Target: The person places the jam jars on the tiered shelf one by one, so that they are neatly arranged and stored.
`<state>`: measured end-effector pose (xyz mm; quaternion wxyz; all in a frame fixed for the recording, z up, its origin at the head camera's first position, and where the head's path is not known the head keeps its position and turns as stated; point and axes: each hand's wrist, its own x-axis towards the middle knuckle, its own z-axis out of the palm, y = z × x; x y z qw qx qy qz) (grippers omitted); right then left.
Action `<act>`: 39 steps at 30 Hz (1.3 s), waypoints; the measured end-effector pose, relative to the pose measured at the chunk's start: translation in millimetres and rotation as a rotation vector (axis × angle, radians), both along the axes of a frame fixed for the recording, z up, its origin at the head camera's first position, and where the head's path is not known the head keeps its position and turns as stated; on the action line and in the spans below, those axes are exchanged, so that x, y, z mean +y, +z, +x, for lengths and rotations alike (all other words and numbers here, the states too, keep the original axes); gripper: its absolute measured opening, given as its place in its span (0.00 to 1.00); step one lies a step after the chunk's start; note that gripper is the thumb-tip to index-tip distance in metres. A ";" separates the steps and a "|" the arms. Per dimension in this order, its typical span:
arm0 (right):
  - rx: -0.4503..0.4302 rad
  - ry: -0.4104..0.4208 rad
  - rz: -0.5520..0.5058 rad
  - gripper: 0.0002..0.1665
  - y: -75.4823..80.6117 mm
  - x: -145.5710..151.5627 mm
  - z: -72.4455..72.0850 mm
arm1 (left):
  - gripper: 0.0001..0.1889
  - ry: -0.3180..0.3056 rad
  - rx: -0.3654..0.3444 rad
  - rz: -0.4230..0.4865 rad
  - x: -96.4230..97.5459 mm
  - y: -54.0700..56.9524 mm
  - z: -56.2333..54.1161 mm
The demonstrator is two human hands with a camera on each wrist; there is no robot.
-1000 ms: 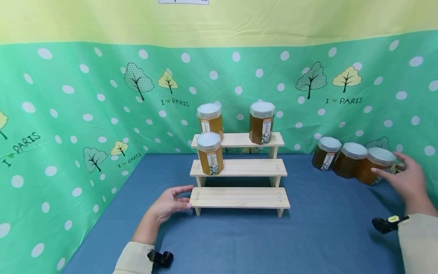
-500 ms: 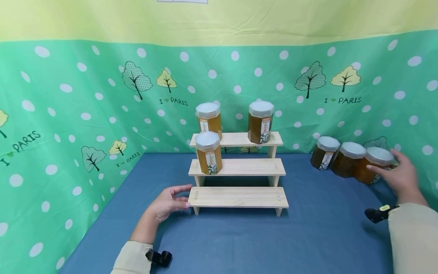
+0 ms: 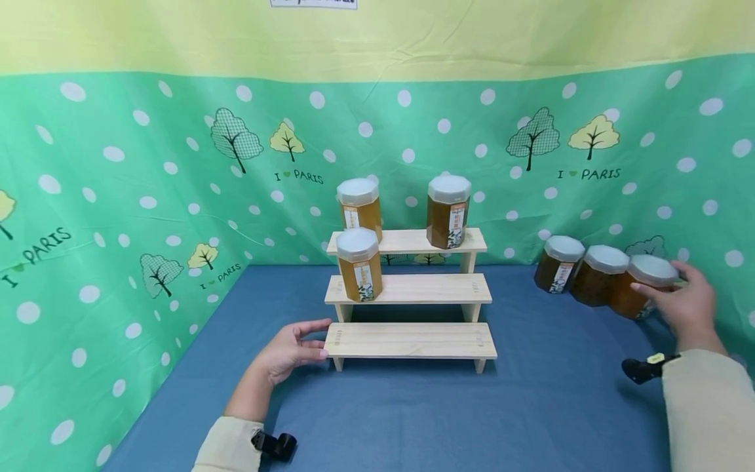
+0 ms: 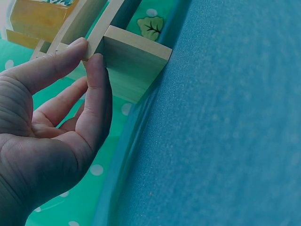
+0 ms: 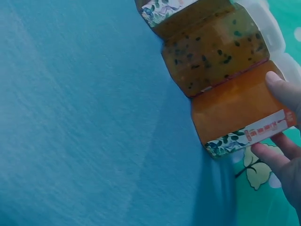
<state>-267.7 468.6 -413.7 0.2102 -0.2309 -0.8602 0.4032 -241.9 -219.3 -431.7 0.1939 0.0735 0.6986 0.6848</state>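
A three-step wooden display stand stands mid-table. At its left end my left hand pinches the lowest board between thumb and fingertips; the left wrist view shows the thumb on one face. On the right, my right hand holds an amber jar with a white lid, the rightmost of three in a slanting row. In the right wrist view, the thumb and fingers lie on either side of this labelled jar. Beside it is a jar with dark specks, then a darker jar.
Two jars stand on the top step, a golden one at left and a brown one at right. Another golden jar is on the middle step's left end. Behind the blue tablecloth hangs a green dotted curtain.
My right forearm and hand have shifted a little left, the fingers staying at the amber jar. The left hand keeps its place on the stand. The head view has moved slightly.
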 end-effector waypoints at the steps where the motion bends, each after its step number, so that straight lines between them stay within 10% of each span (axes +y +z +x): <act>1: 0.008 -0.013 -0.017 0.49 3.5 -6.5 4.0 | 0.42 -0.001 -0.002 0.002 0.0 -0.1 0.1; 14: 0.019 -0.174 -0.101 0.49 -1.3 -24.9 17.7 | 0.42 -0.007 0.001 -0.004 0.5 1.6 3.1; 39: 0.031 -0.197 -0.062 0.47 2.6 -46.9 49.0 | 0.41 -0.001 0.010 -0.005 1.0 2.6 2.9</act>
